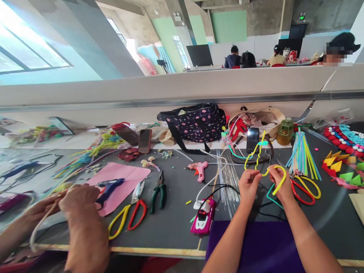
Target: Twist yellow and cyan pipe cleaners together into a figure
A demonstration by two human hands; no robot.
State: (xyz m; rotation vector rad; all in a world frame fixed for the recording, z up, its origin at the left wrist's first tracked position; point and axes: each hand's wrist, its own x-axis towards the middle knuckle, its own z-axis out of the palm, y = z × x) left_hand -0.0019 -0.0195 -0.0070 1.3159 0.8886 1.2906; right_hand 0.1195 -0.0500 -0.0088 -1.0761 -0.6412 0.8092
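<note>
My left hand (248,185) and my right hand (278,182) are raised over the dark table (176,223), both pinching a yellow pipe cleaner (257,157). It curls upward between the hands and loops down past my right fingers. A teal pipe cleaner (270,194) lies bent under my right hand. Red-and-yellow scissors (305,189) lie just right of my right hand. A bundle of thin silver wires (227,176) lies to the left of my left hand.
A co-worker's hands (71,204) at the left twist a pale pipe cleaner. The table holds a pink glue gun (199,168), green pliers (159,193), a pink toy-car gadget (204,218), pink paper (119,182), a dotted bag (196,123), coloured sticks (302,155) and purple felt (261,242).
</note>
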